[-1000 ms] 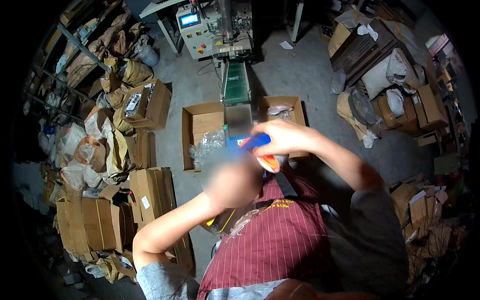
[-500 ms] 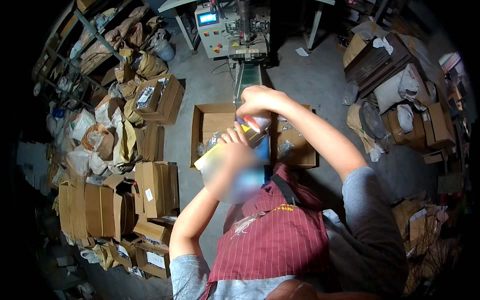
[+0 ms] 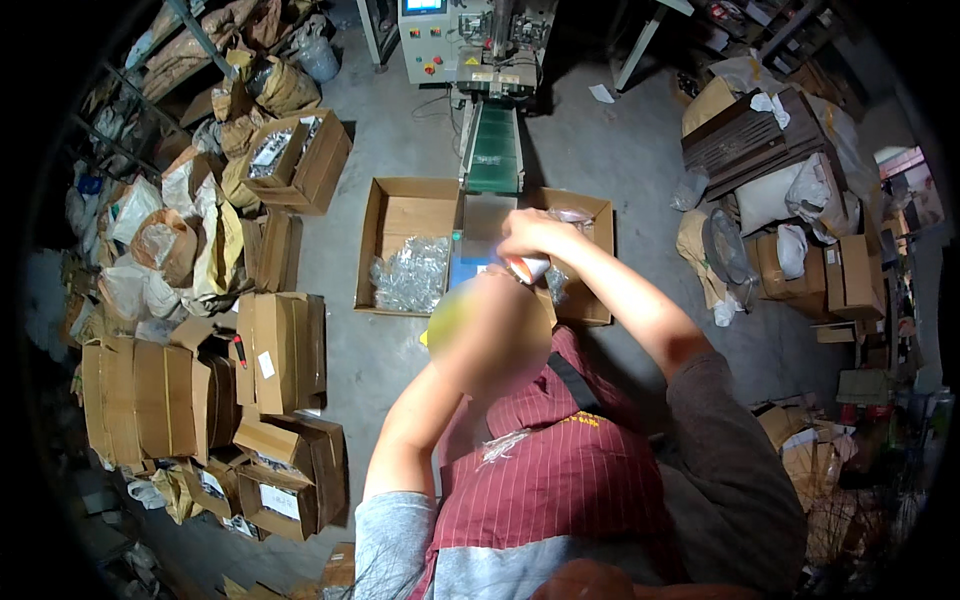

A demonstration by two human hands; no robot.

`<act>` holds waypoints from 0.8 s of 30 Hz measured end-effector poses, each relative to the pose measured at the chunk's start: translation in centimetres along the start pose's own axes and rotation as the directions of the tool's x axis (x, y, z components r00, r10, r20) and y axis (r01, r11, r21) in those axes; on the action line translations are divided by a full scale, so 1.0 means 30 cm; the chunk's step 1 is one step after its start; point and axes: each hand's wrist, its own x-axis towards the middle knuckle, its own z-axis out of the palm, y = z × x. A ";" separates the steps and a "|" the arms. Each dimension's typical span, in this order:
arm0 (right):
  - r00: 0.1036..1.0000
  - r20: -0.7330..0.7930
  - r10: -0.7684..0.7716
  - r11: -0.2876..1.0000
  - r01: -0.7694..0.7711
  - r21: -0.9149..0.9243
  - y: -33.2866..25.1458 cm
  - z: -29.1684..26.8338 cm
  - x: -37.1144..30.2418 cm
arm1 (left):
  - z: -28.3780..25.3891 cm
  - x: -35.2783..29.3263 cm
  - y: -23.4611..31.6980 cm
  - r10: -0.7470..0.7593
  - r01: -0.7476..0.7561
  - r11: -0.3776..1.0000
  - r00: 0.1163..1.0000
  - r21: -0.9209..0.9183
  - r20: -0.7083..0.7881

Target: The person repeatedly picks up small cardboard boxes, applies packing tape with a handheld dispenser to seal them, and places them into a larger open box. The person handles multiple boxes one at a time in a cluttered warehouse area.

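Observation:
My right hand [image 3: 538,236] is closed on a small white and orange thing [image 3: 527,268] whose kind I cannot make out. A round blur covers most of my left hand [image 3: 490,325], so its fingers are hidden. At the blur's left edge, a bit of a yellow thing [image 3: 424,338] shows. Both hands are close together in front of my apron. Beyond and to their left, an open carton [image 3: 410,190] holds a heap of clear plastic packets [image 3: 412,272]. A second open carton [image 3: 602,250] with some clear packets is partly behind my right forearm.
A green conveyor belt [image 3: 492,150] comes down from a grey machine [image 3: 430,50] with a lit screen. Stacked cartons [image 3: 165,400] and sacks [image 3: 210,240] line the left. Dark slatted panels [image 3: 745,140] and bags lie to the right.
My right hand has moved lower and slightly right with the white and orange thing. My left hand has drawn nearer my body, hiding most of the yellow thing. The view has shifted, showing more packets.

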 end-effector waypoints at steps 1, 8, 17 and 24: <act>0.999 0.035 -0.029 0.999 0.028 0.021 0.017 0.046 0.024 | 0.008 -0.013 -0.001 -0.024 0.025 1.000 0.998 -0.012 0.060; 0.978 0.201 0.052 0.994 -0.071 0.085 0.225 0.305 0.060 | 0.151 -0.063 0.176 0.093 -0.058 0.991 0.944 -0.117 0.318; 0.965 0.249 -0.079 0.985 0.037 0.167 0.424 0.515 0.183 | 0.500 -0.014 0.167 0.047 0.258 0.885 0.778 -0.386 0.627; 0.975 0.220 -0.020 0.963 -0.040 0.267 0.490 0.635 0.201 | 0.680 -0.007 0.132 -0.058 0.465 0.760 0.745 -0.454 0.665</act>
